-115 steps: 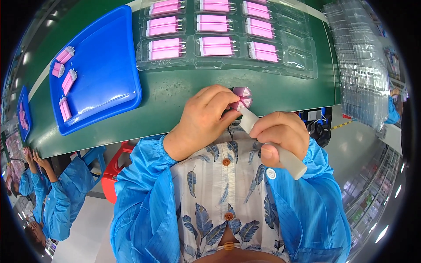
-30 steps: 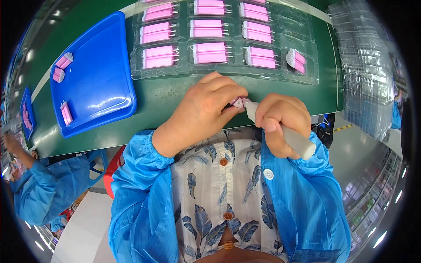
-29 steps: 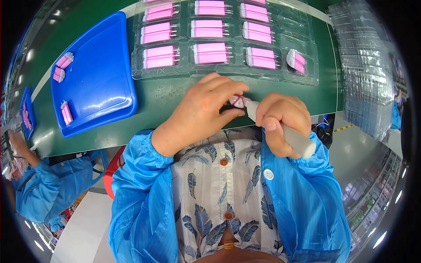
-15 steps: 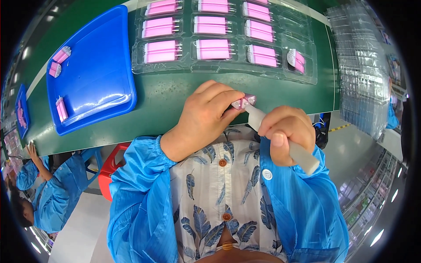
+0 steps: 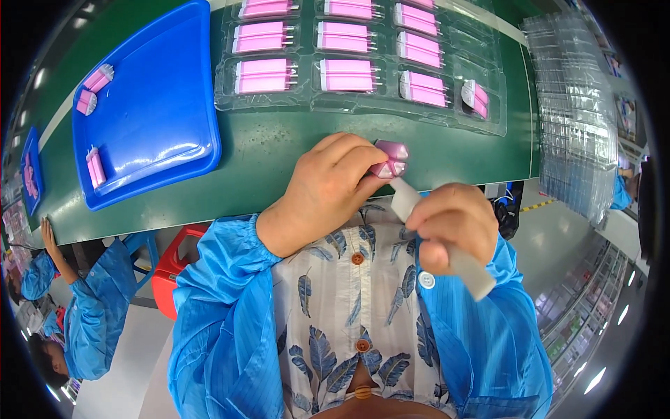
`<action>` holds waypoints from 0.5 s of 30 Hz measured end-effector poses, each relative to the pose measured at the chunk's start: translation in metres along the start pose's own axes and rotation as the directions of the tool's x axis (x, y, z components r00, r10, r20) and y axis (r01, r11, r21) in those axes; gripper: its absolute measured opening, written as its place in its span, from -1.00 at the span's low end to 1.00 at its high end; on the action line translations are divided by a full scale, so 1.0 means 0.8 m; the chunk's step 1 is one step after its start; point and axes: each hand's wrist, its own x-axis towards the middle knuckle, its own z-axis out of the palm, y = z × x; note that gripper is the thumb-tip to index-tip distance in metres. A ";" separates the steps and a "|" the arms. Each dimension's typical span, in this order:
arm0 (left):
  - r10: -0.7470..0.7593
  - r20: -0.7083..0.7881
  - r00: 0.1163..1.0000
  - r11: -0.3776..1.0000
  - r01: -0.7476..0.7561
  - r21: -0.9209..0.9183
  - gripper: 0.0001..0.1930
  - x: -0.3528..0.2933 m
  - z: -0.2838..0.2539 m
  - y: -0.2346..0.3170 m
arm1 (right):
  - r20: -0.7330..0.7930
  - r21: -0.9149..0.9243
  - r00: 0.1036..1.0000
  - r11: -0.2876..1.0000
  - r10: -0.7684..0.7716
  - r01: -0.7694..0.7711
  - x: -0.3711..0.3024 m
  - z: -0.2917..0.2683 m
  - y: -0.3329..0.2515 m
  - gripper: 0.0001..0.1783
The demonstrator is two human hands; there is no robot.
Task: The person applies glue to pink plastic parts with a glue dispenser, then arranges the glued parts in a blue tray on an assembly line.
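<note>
My left hand (image 5: 322, 187) pinches a small shiny pink plastic piece (image 5: 393, 152) with a pale end, over the front edge of the green table. In my right hand (image 5: 457, 222), somewhat blurred, is a whitish bar-shaped tool (image 5: 477, 278) gripped in closed fingers. The tool's narrower front end points up and left, right by the lower end of the pink piece; whether they touch I cannot tell. Beyond my hands lies a clear blister tray (image 5: 307, 103) holding rows of flat pink pieces (image 5: 347, 75) with thin prongs.
A blue tray (image 5: 157, 119) with several pink pieces lies at left, a smaller blue tray (image 5: 32, 185) past it. Tall stacked clear trays (image 5: 576, 119) stand at right. A red stool (image 5: 173, 272) and a co-worker in a blue smock (image 5: 101, 314) are at lower left.
The pink piece has turned in my left fingers, showing more of its upper part. My right hand and the tool have shifted slightly down and left. The view has also moved a little.
</note>
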 end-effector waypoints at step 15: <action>-0.016 0.006 1.000 1.000 0.016 -0.020 -0.63 -0.001 -0.002 0.001 | -0.015 0.027 0.993 0.993 0.118 -0.118 0.005 0.020 0.007 -0.77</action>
